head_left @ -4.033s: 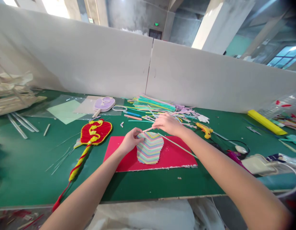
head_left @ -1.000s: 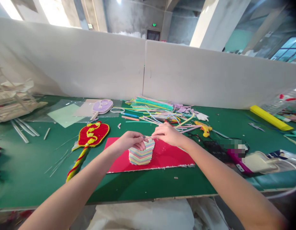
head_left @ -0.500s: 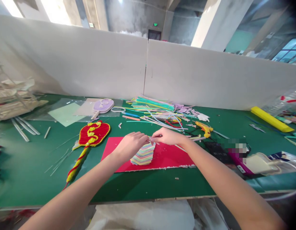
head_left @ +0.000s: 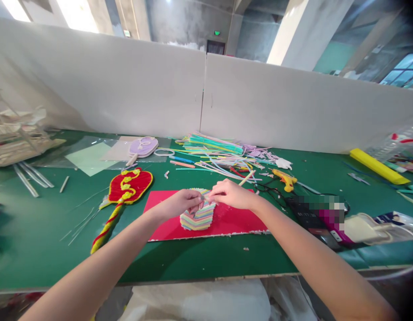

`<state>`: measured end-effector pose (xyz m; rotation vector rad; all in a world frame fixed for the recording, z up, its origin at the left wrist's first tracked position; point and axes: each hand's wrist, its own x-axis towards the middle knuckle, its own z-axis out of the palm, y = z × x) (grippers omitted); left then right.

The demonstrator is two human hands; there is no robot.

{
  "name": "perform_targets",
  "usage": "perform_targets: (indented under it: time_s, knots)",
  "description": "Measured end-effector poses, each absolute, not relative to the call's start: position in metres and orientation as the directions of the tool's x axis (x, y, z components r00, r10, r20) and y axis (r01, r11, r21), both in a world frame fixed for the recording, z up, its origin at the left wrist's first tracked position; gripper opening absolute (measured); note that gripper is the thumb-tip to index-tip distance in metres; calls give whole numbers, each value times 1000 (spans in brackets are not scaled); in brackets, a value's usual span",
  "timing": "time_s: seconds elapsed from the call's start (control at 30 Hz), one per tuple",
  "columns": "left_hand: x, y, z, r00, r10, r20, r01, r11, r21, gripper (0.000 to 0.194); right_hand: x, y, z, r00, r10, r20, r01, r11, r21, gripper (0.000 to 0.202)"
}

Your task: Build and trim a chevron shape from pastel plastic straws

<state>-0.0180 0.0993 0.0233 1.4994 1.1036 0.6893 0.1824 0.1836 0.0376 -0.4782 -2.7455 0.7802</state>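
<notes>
A piece with pastel zigzag stripes [head_left: 197, 222] lies on a red board [head_left: 239, 220]. Over its upper part, my left hand [head_left: 188, 203] is closed in a pinch, and what its fingertips hold is too small to make out. My right hand [head_left: 228, 194] meets it from the right, its fingers closed on a pale yellow strip [head_left: 247, 177] that sticks out up and to the right behind the hand. The two hands' fingertips nearly touch.
Left of the board lies a red and yellow fan [head_left: 136, 187]; behind it is a purple fan [head_left: 142, 147]. Colourful strips [head_left: 216, 145] are heaped at the back. A yellow glue gun [head_left: 284, 179], dark phone [head_left: 309, 220] and yellow bar [head_left: 378, 166] lie right.
My left hand has moved slightly left and down, with its fingers curled more. The yellow strip now shows above my right hand, and more of the striped piece's top is uncovered.
</notes>
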Motion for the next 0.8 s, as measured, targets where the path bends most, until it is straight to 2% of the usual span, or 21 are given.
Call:
perform_targets:
  time_s: [0.1,0.23,0.33,0.4,0.47,0.53,0.63,0.73,0.8]
  knots:
    - [-18,96,25,410,894,-181,245,83,966,30,184,181,41,-921,367,127,233,785,-574,21]
    - [-20,94,25,458,845,-277,162,227,960,19,184,177,41,-913,371,173,250,840,-482,18]
    - [-22,95,25,451,831,-326,133,298,945,20,182,175,39,-904,378,199,271,868,-416,20]
    - [-21,95,28,419,850,-319,199,257,946,24,181,175,39,-899,395,188,293,864,-409,21]
    - [-17,93,32,352,910,-218,346,91,934,28,180,178,40,-898,417,142,315,832,-456,23]
    - [-12,90,36,283,958,-46,541,-120,832,25,181,183,40,-893,446,62,344,763,-548,26]
    - [-4,83,36,284,942,179,798,-335,500,16,182,188,42,-880,469,-77,390,621,-680,31]
    - [0,78,30,406,871,277,864,-464,194,17,185,187,44,-895,419,-153,381,540,-751,30]
    - [0,76,27,476,832,287,847,-521,107,16,187,185,47,-903,393,-171,374,526,-764,30]
